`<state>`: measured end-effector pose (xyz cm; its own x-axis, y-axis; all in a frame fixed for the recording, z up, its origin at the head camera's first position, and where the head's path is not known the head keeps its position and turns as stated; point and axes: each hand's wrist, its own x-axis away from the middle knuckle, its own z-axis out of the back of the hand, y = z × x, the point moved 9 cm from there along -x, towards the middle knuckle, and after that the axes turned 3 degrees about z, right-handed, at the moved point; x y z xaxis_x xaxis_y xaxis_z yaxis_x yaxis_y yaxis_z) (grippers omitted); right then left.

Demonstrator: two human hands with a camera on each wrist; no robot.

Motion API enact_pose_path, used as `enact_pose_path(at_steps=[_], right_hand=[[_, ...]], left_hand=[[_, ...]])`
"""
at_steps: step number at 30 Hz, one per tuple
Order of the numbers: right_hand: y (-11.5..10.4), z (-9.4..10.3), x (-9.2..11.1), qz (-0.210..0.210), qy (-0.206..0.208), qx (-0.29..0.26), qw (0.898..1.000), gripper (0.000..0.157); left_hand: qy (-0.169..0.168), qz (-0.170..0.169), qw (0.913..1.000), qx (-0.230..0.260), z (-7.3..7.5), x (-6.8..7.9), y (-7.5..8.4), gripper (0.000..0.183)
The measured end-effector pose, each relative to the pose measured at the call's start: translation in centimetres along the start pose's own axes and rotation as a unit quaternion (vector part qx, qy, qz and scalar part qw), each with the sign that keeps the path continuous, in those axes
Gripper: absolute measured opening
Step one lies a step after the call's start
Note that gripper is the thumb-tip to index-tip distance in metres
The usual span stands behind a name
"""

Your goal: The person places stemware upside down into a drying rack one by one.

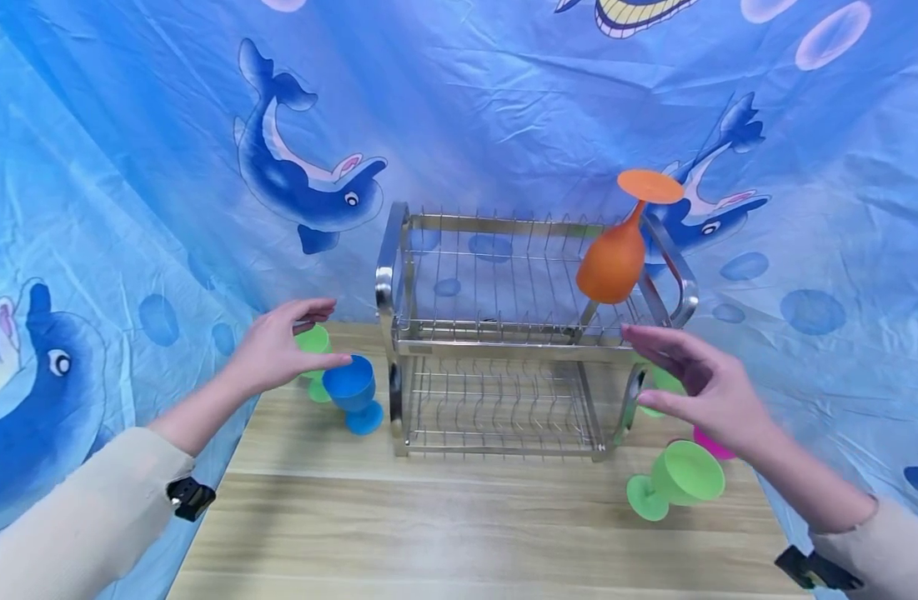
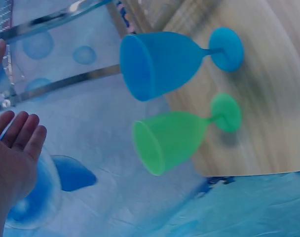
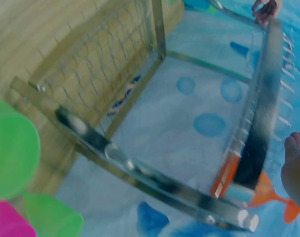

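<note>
My left hand (image 1: 282, 346) hovers left of the metal dish rack (image 1: 496, 343), fingers and thumb apart, holding nothing. Below and beside it stand a blue goblet (image 1: 351, 385) and a green goblet (image 2: 169, 140), both upright on the table. An orange goblet (image 1: 614, 260) rests upside down and tilted at the right end of the rack's upper tier. Just in front of that end, my right hand (image 1: 709, 392) is in the air with its fingers spread from the thumb and nothing between them. It partly hides another green goblet (image 1: 664, 387) and a pink goblet (image 1: 714, 443).
A light green goblet (image 1: 687, 473) stands at the right front of the wooden table (image 1: 443, 525). The rack's lower tier (image 1: 504, 408) holds wire slots. A blue dolphin-print cloth (image 1: 459, 108) hangs behind and along both sides.
</note>
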<state>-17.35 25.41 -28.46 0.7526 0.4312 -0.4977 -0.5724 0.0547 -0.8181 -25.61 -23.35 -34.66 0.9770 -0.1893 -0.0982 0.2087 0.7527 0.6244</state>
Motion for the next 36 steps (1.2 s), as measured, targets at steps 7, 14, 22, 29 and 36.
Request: enact_pose_path(at_steps=[7,14,22,29,36], right_hand=[[2.6,-3.6,1.5,-0.021,-0.022,-0.002,1.0,0.074],[6.1,-6.2,2.9,-0.059,-0.03,-0.008,0.998,0.069],[10.8,-8.6,4.1,-0.141,-0.036,-0.02,0.989,0.067],[13.0,-9.9,4.5,-0.169,-0.039,-0.034,0.984,0.066],[13.9,-10.9,4.3,-0.163,-0.046,-0.063,0.984,0.067]], left_hand=[[-0.016,-0.008,0.9998,0.01,-2.2,1.6,-3.5,0.097],[-0.012,0.003,0.9987,0.05,-3.9,2.5,-6.1,0.097],[0.014,0.017,0.997,0.074,-6.1,3.5,-9.1,0.099],[0.025,0.05,0.994,0.094,-8.0,4.2,-10.6,0.105],[0.029,0.073,0.9894,0.122,-9.4,4.4,-11.6,0.106]])
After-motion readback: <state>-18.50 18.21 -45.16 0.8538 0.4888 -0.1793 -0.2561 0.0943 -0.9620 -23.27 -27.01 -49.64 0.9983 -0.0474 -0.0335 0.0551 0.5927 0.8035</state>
